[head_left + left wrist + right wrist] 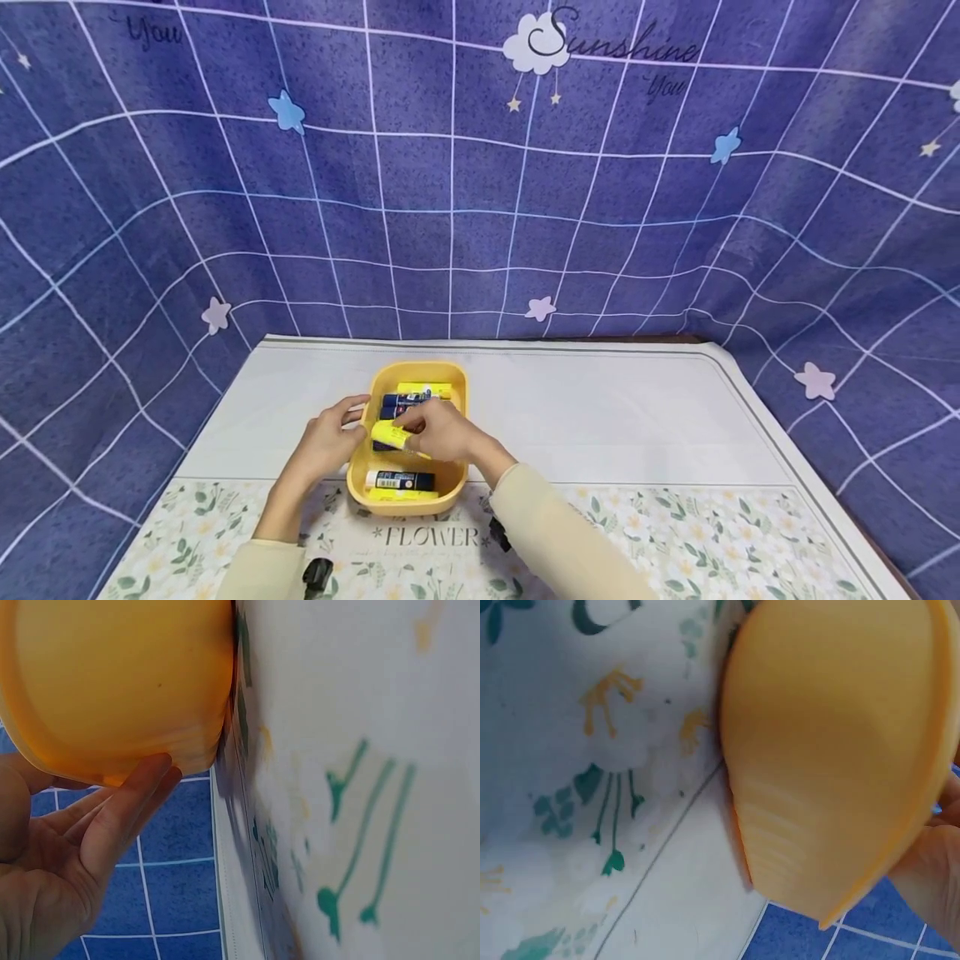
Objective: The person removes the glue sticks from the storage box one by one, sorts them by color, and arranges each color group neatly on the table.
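A yellow bin (pixel 460 392) holds several glue sticks, some navy and some yellow. Over its middle, my right hand (pixel 444 429) pinches a yellow glue stick (pixel 388 433) between thumb and fingers. At the bin's left rim is my left hand (pixel 325 442), its extended fingers (pixel 124 810) touching the outer wall in the left wrist view. Near the front of the bin lie a navy-and-white glue stick (pixel 401 481) and a yellow one (pixel 403 495). In the right wrist view, the bin's wall (pixel 840 750) hides most of my right hand (pixel 934 874).
The bin stands on a table with a white cover (pixel 600 408), its front part printed with flowers (pixel 645 533). A blue gridded curtain (pixel 480 183) hangs behind the table and along both sides.
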`<state>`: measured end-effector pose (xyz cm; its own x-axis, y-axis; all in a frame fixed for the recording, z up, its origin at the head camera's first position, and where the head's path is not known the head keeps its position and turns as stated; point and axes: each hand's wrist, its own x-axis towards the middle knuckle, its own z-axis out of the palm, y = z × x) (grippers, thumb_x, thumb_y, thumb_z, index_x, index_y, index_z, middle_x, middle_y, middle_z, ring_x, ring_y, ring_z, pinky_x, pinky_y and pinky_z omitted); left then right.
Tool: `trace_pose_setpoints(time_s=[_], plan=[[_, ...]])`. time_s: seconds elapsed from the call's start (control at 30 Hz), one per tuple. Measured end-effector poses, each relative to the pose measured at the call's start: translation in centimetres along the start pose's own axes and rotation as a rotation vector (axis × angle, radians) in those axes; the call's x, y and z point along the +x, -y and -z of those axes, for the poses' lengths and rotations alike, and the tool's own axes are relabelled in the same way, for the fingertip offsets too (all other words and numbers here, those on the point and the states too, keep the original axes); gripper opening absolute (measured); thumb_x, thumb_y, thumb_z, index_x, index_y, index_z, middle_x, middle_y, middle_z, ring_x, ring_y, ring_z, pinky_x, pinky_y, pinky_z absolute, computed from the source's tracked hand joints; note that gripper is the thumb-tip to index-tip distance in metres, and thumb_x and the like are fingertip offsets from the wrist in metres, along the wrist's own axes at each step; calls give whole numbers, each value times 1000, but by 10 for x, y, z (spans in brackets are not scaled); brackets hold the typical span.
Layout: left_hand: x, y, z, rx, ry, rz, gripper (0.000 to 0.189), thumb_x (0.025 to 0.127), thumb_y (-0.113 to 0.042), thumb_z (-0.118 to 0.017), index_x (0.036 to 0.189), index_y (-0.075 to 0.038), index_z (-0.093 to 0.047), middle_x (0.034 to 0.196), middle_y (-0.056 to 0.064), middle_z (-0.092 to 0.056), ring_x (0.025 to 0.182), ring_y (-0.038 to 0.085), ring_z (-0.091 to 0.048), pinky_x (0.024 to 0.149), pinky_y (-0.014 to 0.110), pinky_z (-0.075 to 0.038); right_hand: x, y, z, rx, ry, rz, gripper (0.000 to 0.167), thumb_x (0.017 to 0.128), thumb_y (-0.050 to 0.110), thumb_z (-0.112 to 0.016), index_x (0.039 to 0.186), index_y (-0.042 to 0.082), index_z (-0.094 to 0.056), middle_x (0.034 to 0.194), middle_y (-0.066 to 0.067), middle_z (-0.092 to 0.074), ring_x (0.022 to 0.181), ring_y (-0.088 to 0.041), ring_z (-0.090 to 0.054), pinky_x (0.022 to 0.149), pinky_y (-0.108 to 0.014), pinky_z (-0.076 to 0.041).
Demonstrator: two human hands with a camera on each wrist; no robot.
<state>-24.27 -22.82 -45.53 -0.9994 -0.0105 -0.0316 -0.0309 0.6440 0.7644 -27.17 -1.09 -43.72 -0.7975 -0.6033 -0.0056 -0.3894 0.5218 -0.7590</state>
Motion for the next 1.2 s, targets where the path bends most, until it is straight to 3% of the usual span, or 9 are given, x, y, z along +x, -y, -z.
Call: trace_pose_setpoints(time_s=[0.23, 0.37, 0.53, 0.73, 0.87, 1.03, 1.2], plan=[[-2, 1, 1, 11, -10, 5, 60, 95, -9, -54, 154, -6, -46, 141, 29, -62, 118, 39, -71, 83, 34, -64, 5, -7, 22, 335, -205, -30, 38, 92, -4, -66, 130, 0, -70, 116, -19, -75, 89, -11, -65, 81, -28, -62], [-3, 0, 1, 7, -11, 14, 60, 95, -9, -54, 154, -6, -46, 141, 29, -61, 118, 39, -71, 84, 36, -64, 9, -16, 40, 463, -338, -37, 40, 91, -6, -63, 131, -4, -68, 114, -28, -72, 89, -14, -65, 85, -36, -64], [-3, -1, 2, 9, -9, 12, 59, 96, -9, -53, 154, -6, -45, 141, 29, -61, 119, 40, -70, 86, 37, -64, 13, -35, 59, 518, -518, -110, 40, 91, -7, -63, 130, -3, -69, 112, -26, -71, 88, -13, -63, 86, -37, -63], [-2, 1, 1, -5, -3, 11, 58, 96, -9, -52, 154, -5, -45, 142, 30, -61, 120, 41, -70, 87, 39, -65, 12, -60, 71, 595, -695, -252, 38, 91, -6, -64, 128, -1, -71, 103, -17, -69, 84, -12, -63, 71, -23, -59], [-2, 2, 0, -10, 2, 5, 58, 97, -9, -51, 154, -5, -44, 142, 30, -61, 120, 41, -70, 89, 40, -64, 10, -81, 73, 606, -750, -349, 40, 91, -4, -64, 131, 0, -69, 104, -14, -65, 85, -13, -61, 68, -17, -57], [-3, 1, 0, -6, -2, 1, 58, 97, -10, -52, 154, -6, -45, 142, 29, -61, 122, 42, -69, 93, 43, -63, 7, -98, 68, 621, -764, -409, 41, 92, -4, -63, 133, 0, -68, 110, -19, -66, 88, -15, -61, 71, -18, -57], [-2, -1, -2, -19, 0, 4, 58, 97, -9, -52, 155, -6, -45, 142, 30, -60, 122, 43, -68, 92, 43, -63, 7, -107, 60, 523, -756, -468, 40, 89, 0, -67, 129, 2, -71, 111, -22, -72, 87, -16, -65, 69, -18, -55]])
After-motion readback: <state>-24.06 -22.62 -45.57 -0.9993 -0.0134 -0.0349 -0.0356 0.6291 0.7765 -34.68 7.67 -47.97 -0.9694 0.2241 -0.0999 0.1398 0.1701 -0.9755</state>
